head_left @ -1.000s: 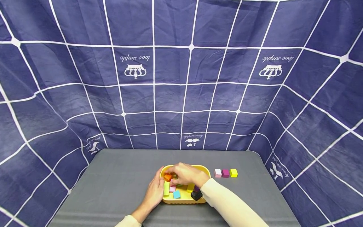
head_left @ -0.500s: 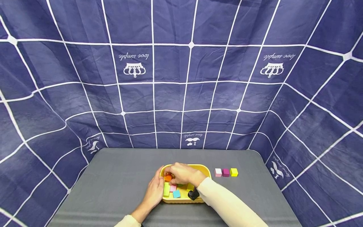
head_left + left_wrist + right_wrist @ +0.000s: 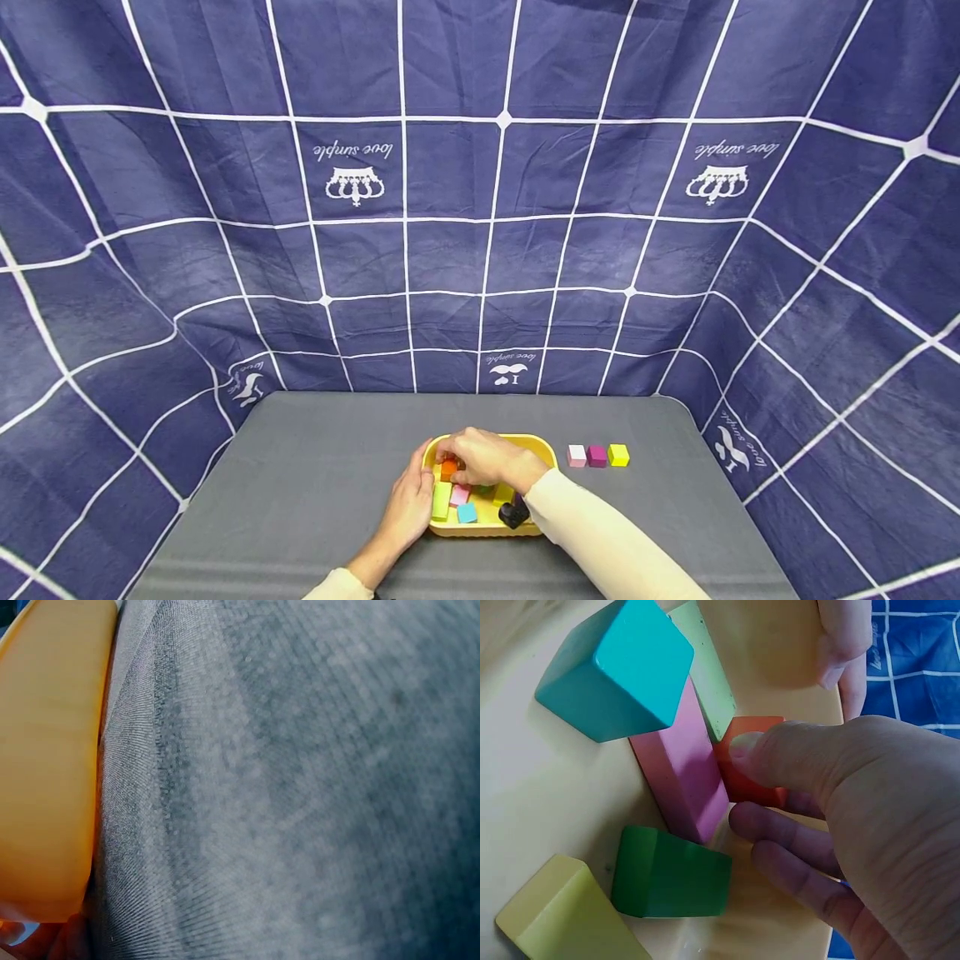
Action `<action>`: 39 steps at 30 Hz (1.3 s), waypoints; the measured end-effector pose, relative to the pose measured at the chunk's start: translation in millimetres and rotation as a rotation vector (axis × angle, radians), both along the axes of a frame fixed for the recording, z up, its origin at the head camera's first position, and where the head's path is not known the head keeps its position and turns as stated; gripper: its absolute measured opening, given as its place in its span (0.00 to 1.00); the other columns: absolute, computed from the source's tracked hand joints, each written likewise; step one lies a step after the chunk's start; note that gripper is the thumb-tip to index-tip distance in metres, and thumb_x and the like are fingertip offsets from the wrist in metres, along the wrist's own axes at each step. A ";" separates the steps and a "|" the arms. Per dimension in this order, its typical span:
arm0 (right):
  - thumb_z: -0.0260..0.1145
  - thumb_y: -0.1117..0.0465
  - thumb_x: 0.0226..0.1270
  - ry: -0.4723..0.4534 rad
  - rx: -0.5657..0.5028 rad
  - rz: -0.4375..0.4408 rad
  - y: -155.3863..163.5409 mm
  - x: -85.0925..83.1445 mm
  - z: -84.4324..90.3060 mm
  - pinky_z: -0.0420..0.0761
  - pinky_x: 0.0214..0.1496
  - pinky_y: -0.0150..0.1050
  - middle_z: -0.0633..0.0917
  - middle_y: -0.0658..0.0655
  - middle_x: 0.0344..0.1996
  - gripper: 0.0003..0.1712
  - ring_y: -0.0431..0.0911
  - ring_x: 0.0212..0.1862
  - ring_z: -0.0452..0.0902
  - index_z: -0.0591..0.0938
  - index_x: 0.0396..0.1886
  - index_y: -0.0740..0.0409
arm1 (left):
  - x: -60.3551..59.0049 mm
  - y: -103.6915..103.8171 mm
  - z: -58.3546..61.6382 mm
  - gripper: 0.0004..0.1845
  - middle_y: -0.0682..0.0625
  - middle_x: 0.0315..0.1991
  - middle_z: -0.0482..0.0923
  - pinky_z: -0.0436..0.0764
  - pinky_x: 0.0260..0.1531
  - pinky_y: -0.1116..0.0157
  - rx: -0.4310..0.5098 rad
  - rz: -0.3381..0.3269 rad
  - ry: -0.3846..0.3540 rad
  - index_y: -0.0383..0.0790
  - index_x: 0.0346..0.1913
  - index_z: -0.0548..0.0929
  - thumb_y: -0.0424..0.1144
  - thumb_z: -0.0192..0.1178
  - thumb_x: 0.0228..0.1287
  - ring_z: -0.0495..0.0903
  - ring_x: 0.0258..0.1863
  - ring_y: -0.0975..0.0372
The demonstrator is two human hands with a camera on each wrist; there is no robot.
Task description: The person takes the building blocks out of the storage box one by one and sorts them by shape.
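Note:
In the head view, a yellow plastic tub point(image 3: 542, 444) holds several coloured blocks. My left hand point(image 3: 409, 502) grips its left end; the right wrist view shows the thumb at the rim and a finger outside. My right hand point(image 3: 483, 457) reaches inside and pinches an orange-red block point(image 3: 744, 784), its thumb on top; the fingertip beneath is partly hidden. Beside this block lie a pink block point(image 3: 681, 769) and a light green block point(image 3: 711, 679). A turquoise block point(image 3: 622, 675), a dark green block point(image 3: 675, 874) and a yellow block point(image 3: 566, 911) lie nearby in the tub.
To the tub's right, a pale pink cube point(image 3: 576, 456), a magenta cube point(image 3: 597, 456) and a yellow cube point(image 3: 618, 455) stand in a row on the grey table point(image 3: 322, 450). A blue gridded cloth point(image 3: 450, 258) hangs behind and at both sides.
My right hand shifts slightly inside the tub and the orange-red block turns and moves a little right between its fingers. The pink block tilts slightly. My left hand stays on the tub.

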State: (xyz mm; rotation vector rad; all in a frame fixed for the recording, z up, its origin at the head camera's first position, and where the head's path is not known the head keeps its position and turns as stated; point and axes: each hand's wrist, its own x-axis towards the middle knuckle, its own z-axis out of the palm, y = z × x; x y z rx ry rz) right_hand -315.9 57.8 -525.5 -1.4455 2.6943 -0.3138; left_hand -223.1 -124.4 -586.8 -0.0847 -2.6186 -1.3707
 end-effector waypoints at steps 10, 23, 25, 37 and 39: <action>0.82 0.62 0.74 0.000 -0.038 0.025 4.3 3.3 2.8 0.83 0.51 0.23 0.94 0.46 0.46 0.17 0.33 0.42 0.82 0.92 0.59 0.51 | 0.8 1.1 0.9 0.28 0.31 0.78 0.83 0.81 0.77 0.33 0.001 0.015 0.006 0.37 0.87 0.72 0.31 0.50 0.91 0.85 0.75 0.37; 0.81 0.61 0.76 -0.022 -0.057 0.017 6.1 3.8 1.4 0.82 0.51 0.22 0.94 0.46 0.48 0.17 0.33 0.43 0.83 0.91 0.61 0.50 | 1.3 0.1 -0.6 0.29 0.31 0.79 0.81 0.80 0.78 0.33 0.009 0.005 0.003 0.37 0.88 0.71 0.31 0.49 0.91 0.83 0.77 0.37; 0.81 0.61 0.77 -0.028 -0.062 0.013 6.8 4.4 2.5 0.82 0.52 0.21 0.94 0.46 0.49 0.18 0.33 0.43 0.83 0.91 0.62 0.50 | 0.9 0.0 -0.9 0.29 0.31 0.80 0.81 0.80 0.78 0.32 0.007 0.005 0.003 0.37 0.88 0.71 0.32 0.49 0.91 0.83 0.78 0.37; 0.82 0.62 0.76 -0.002 -0.099 0.025 16.0 10.5 7.8 0.84 0.55 0.22 0.94 0.49 0.51 0.18 0.35 0.45 0.85 0.91 0.62 0.52 | -0.5 0.4 -1.3 0.29 0.31 0.79 0.82 0.79 0.79 0.32 0.006 0.009 0.005 0.37 0.87 0.72 0.31 0.50 0.90 0.83 0.78 0.37; 0.82 0.61 0.76 0.006 -0.091 0.015 17.9 12.1 8.5 0.85 0.55 0.22 0.94 0.49 0.51 0.18 0.34 0.45 0.85 0.91 0.62 0.51 | 0.2 -0.1 -1.2 0.29 0.31 0.79 0.82 0.79 0.79 0.32 0.005 0.009 0.012 0.37 0.87 0.72 0.31 0.50 0.89 0.84 0.77 0.37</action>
